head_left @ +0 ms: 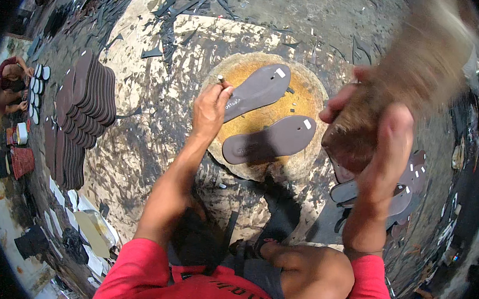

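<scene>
Two grey-brown sandal soles lie on a round wooden block (315, 93) in front of me. My left hand (210, 110) is closed at the left end of the upper sole (267, 86), pinching a short, slim punch (221, 78) whose top end shows; its lower end is hidden. Below it lies the lower sole (274, 138), partly in shadow. Each sole has a small hole and a white tag near its right end. Raised at the right, my right hand (390, 133) grips a thick wooden mallet (421, 57), blurred by motion.
Tall stacks of brown soles (89, 95) stand to the left. More soles (401, 201) are piled under my right forearm. Dark offcuts (200, 0) litter the floor beyond the block. At the far left a person (14, 78) sits beside rows of pale soles (37, 86).
</scene>
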The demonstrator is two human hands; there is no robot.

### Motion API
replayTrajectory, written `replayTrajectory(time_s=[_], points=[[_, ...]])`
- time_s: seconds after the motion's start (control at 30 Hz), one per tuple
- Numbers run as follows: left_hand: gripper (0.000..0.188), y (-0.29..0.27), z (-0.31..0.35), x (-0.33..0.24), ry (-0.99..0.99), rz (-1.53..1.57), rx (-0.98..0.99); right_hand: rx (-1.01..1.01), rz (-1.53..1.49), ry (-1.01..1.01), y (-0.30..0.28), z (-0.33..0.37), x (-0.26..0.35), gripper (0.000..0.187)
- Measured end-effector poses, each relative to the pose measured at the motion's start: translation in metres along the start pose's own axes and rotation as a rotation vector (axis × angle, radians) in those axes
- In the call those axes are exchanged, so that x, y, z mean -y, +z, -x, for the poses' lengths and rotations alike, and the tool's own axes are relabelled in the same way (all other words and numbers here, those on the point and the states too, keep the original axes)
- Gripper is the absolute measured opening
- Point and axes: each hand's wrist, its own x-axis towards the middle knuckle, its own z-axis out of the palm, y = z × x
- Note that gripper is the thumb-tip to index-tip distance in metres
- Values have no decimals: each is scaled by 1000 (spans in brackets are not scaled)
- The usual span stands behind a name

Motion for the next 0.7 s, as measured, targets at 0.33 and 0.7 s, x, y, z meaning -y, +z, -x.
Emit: replayTrajectory(time_s=[0.33, 0.7], points=[[22, 3, -8, -16, -166, 251, -112, 496, 267, 664, -28, 48, -200, 62], [23, 6, 28, -11, -114, 179, 15, 355, -201, 677, -27, 36, -110, 56]])
